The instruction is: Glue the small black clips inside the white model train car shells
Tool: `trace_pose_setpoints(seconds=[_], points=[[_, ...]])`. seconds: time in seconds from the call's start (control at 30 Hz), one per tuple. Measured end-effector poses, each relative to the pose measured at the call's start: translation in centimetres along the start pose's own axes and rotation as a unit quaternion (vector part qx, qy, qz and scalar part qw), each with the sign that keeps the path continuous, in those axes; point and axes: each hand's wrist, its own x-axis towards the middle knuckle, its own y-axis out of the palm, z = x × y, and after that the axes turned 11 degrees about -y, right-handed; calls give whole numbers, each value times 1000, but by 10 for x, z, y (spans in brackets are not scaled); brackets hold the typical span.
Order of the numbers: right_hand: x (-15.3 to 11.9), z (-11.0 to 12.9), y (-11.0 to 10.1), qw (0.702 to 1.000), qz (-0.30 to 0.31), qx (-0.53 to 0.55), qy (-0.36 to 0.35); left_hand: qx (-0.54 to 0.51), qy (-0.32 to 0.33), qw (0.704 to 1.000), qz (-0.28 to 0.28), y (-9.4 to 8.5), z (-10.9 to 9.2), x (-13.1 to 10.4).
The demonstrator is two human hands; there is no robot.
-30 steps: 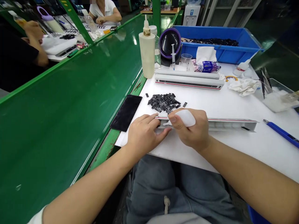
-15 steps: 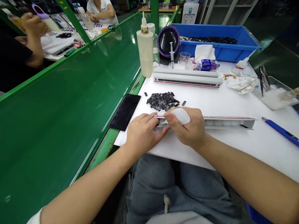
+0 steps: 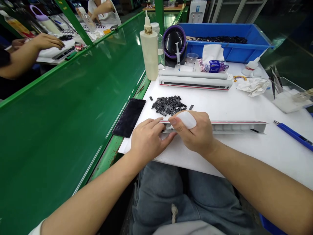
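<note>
A long white, open-sided channel strip (image 3: 237,127) lies across the front of the white table. My left hand (image 3: 148,138) grips its left end, thumb on the near side and fingers on the far side. Closed in my right hand (image 3: 199,130) is a small white squeeze bottle (image 3: 187,119), tilted over the channel close to my left fingertips. The bottle's tip is mostly hidden by my hands. Just beyond them lies a pile of small black rectangular pieces (image 3: 168,105), with a few loose ones beside it.
A second white strip (image 3: 195,81) lies farther back. Behind it stand a large squeeze bottle (image 3: 149,54), a syringe (image 3: 178,57), a tissue pack (image 3: 214,65) and a blue bin (image 3: 225,52). A phone (image 3: 129,117) rests at left, a blue pen-like tool (image 3: 294,133) at right. Co-workers sit beyond the green partition (image 3: 73,107).
My hands keep nearly the same hold on the strip and bottle. The view has shifted slightly. Across the partition, a co-worker's raised hand has come down to the table.
</note>
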Motion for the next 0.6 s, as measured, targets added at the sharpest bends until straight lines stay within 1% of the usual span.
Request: trace_pose_setpoints(seconds=[0.13,0.3,0.6], points=[[0,0,0,1000,1,11,3,-4,6,1000,-6,0,0,1],[1,0,0,1000,-7,19,5,-4,4,1000,5,-1,0,0],[1,1,-2,1000,-2,8,20,2,3,1000,2,1,0,-1]])
